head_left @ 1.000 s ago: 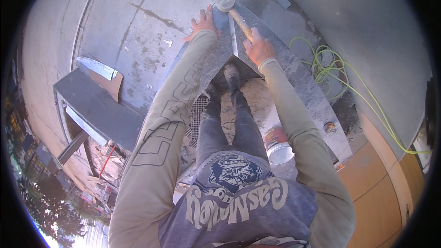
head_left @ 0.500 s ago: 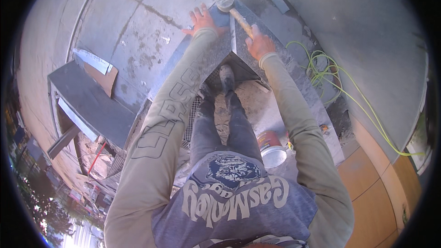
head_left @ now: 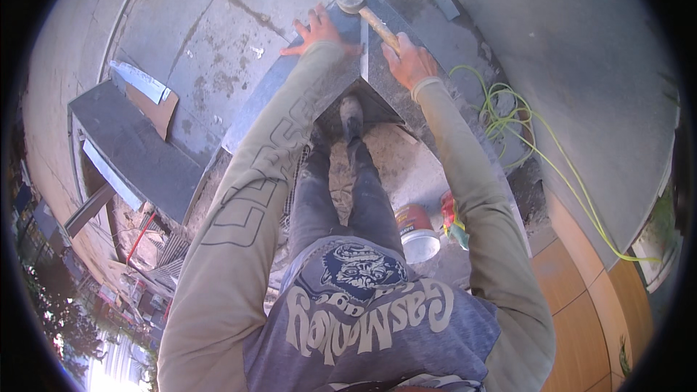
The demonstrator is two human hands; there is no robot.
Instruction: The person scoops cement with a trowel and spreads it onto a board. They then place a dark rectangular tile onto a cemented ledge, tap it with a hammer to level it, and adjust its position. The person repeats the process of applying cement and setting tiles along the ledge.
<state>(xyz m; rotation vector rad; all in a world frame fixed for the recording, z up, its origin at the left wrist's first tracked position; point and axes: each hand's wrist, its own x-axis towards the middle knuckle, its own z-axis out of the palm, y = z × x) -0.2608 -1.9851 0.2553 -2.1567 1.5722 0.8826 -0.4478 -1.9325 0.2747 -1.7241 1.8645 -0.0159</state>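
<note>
Right grip (head_left: 412, 62) wraps mallet (head_left: 377, 27) handle, head lying forward-left of it; left grip (head_left: 317, 34) rests splayed on slab (head_left: 270, 88).

A building site, shown by mallet (head_left: 372, 20), stone slabs (head_left: 272, 92) and bucket (head_left: 417, 234).

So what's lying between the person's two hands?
In the head view, a narrow pale strip runs between the left hand and the right hand, with grey slab beside it; the mallet's handle slants forward from the right hand.
</note>
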